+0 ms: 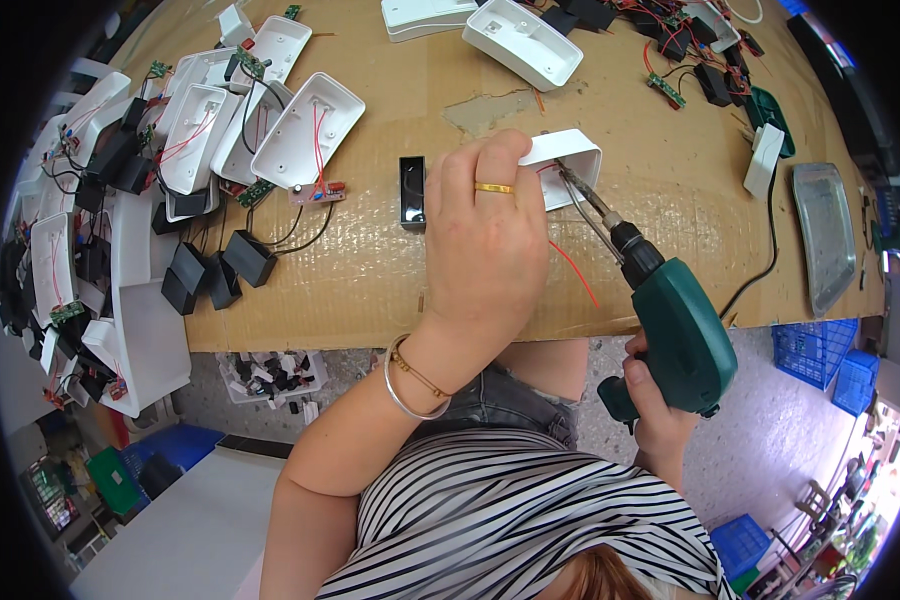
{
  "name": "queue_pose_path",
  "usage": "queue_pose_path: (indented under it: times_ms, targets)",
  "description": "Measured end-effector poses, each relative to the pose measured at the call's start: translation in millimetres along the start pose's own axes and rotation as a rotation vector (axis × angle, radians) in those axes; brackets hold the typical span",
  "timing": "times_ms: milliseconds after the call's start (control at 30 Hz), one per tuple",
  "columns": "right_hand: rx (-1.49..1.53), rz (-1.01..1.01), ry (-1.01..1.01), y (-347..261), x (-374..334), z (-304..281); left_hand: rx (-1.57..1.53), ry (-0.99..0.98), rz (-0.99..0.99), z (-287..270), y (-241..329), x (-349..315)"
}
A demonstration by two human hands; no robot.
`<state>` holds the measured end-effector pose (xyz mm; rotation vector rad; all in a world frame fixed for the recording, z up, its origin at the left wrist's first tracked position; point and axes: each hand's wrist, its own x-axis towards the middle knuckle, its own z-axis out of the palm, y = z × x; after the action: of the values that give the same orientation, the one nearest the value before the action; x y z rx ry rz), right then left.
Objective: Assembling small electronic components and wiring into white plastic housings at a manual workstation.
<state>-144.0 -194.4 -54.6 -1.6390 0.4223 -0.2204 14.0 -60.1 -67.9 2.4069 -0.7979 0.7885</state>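
My left hand (485, 220) is closed on a white plastic housing (575, 150), which is tilted up on the cardboard-covered table. My right hand (660, 405) grips a green soldering gun (682, 325) with a thin metal feed tube beside its tip. The tip reaches inside the housing, where a bit of red wire shows; the exact point of contact is too small to make out. A loose red wire (574, 272) trails from the housing toward the table's near edge. Just left of my left hand lies a small open black box (412, 193). My left fingertips are partly hidden behind the hand.
White housings (308, 128) with red wires, circuit boards and black boxes (248, 257) are piled at the left. More housings (523, 43) lie at the far side. A green-and-white tool (765, 160) with a black cord and a clear tray (823, 240) are at the right.
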Motion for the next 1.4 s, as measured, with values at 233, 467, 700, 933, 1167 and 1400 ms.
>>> queue_pose_path:
  times_ms: [233,467,700,933,1167,1400]
  targets:
    - [0.031,0.051,0.113,-4.0,1.8,5.7,-0.004,0.006,-0.002,0.5,0.1,-0.2]
    - [-0.029,-0.010,0.008,-2.4,3.8,-0.2,0.005,0.012,0.002,0.7,-0.6,-0.5]
    - [0.005,0.010,0.064,7.4,0.7,-2.4,0.000,0.018,0.001,1.3,-0.2,0.8]
    - [0.065,0.005,0.057,8.1,-0.6,-2.5,0.006,0.027,-0.005,0.4,-0.6,0.9]
    - [0.097,-0.018,0.110,10.1,-1.7,-0.9,0.009,0.026,0.003,2.1,-0.4,0.6]
    - [0.078,-0.011,0.083,11.3,-2.0,-3.6,0.010,0.009,0.003,1.5,-2.7,-0.3]
